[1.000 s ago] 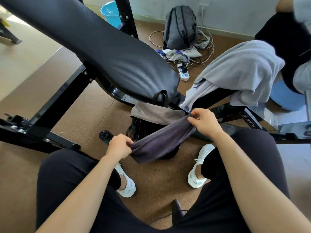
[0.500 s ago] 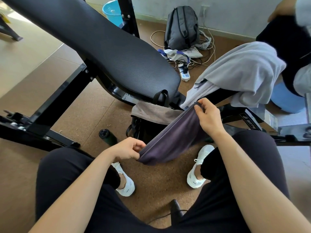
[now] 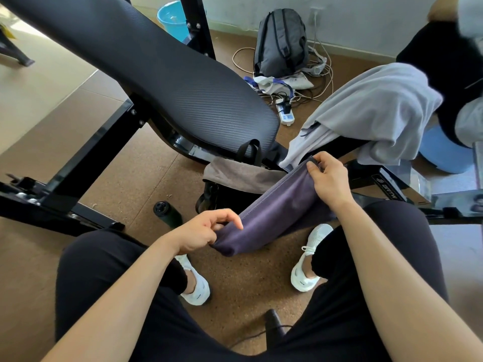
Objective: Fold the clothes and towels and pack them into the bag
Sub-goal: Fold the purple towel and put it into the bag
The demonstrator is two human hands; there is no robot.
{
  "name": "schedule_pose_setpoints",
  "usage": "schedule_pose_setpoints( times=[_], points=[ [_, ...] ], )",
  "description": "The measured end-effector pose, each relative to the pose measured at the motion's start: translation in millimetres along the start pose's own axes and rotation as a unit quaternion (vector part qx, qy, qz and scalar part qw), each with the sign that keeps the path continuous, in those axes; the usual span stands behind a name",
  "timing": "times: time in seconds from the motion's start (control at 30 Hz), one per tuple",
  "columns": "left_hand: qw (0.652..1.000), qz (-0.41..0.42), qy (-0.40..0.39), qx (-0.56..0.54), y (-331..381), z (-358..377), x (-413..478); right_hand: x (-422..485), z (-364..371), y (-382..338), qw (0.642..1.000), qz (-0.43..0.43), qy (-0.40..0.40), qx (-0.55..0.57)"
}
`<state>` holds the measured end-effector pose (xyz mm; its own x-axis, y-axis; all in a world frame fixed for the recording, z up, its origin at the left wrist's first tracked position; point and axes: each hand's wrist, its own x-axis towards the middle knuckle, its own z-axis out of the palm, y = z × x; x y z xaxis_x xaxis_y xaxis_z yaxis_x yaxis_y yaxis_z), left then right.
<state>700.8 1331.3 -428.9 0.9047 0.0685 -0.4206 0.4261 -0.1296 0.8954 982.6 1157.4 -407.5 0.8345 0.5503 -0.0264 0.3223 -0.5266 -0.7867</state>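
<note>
Pinching the low end of the purple cloth [image 3: 277,212] with the left hand [image 3: 203,233], at its 8 o'clock. Gripping the high end with the right hand [image 3: 329,181], at 2 o'clock. Stretched tight above the black bag [image 3: 227,202], with a grey towel [image 3: 235,176] at 11 o'clock.

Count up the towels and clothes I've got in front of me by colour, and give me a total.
Purple: 1, towel gripped by left hand and right hand
Grey-brown: 1, cloth draped over the black bag
Light grey: 1, garment draped beyond the right hand
Total: 3
</note>
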Motion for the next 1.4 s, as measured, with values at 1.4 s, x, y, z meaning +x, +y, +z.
schedule_pose_setpoints(
  times=[1.4],
  points=[
    [0.814,-0.115,0.534,-0.199,-5.6,-8.8,22.3,-20.8,46.1,-12.6,0.981,0.05,-0.028,0.185]
  ],
)
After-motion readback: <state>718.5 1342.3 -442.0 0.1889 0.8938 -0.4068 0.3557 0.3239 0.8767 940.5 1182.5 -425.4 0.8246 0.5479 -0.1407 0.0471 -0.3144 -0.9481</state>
